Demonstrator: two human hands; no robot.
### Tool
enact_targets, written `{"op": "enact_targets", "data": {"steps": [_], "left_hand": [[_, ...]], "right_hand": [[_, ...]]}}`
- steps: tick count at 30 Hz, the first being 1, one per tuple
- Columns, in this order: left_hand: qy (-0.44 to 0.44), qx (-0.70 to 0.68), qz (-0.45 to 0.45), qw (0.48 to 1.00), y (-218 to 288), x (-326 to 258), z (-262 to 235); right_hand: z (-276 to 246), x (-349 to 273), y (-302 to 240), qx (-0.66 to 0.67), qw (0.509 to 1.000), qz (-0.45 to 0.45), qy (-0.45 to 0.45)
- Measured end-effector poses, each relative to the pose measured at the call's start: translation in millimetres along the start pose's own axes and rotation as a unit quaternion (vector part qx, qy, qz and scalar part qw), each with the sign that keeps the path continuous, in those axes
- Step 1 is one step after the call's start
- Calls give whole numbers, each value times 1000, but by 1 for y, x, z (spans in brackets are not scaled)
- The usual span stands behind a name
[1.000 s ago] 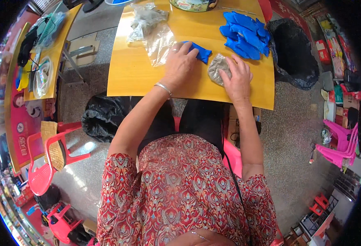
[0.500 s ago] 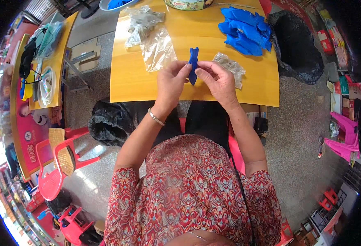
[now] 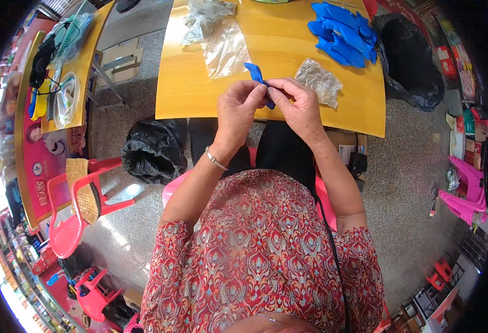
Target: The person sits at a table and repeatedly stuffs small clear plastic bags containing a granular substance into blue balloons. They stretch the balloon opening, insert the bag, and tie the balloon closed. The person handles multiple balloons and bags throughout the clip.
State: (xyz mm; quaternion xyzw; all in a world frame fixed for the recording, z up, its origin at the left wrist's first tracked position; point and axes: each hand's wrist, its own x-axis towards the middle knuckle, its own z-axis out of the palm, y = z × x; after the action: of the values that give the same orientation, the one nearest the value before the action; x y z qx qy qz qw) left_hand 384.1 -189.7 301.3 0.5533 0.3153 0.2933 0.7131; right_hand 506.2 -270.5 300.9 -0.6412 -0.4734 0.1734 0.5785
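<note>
Over the near edge of the yellow table (image 3: pixel 183 91), both hands pinch a narrow folded strip of thin blue plastic (image 3: pixel 253 71). My left hand (image 3: pixel 237 108) grips it from the left with thumb and forefinger. From the right, the thumb and forefinger of my right hand (image 3: pixel 299 108) press on it, and the fingertips of both hands nearly meet. The strip's upper end sticks out, leaning left; fingers partly cover its middle. A flattened clear plastic bag (image 3: pixel 225 53) lies beyond my left hand, and a crumpled clear bag (image 3: pixel 320 82) lies just right of my right hand.
A pile of folded blue plastic pieces (image 3: pixel 344 33) lies at the table's far right. Black-bag-lined bins stand beside the table, one at right (image 3: pixel 407 66) and one at near left (image 3: pixel 152 152). A red chair (image 3: pixel 69 222) and a side table (image 3: pixel 77 105) are at left.
The blue strip has gone from nearly upright to tilted, its upper end now leaning left. My fingertips have drawn closer together. The whole view has shifted slightly.
</note>
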Motion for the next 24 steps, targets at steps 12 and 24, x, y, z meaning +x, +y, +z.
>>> {"op": "enact_targets", "data": {"steps": [12, 24], "left_hand": [[40, 307, 155, 938, 10, -20, -7], [92, 290, 256, 917, -11, -40, 0]], "right_hand": [[11, -10, 7, 103, 987, 122, 32], [13, -12, -3, 416, 877, 234, 54]]}}
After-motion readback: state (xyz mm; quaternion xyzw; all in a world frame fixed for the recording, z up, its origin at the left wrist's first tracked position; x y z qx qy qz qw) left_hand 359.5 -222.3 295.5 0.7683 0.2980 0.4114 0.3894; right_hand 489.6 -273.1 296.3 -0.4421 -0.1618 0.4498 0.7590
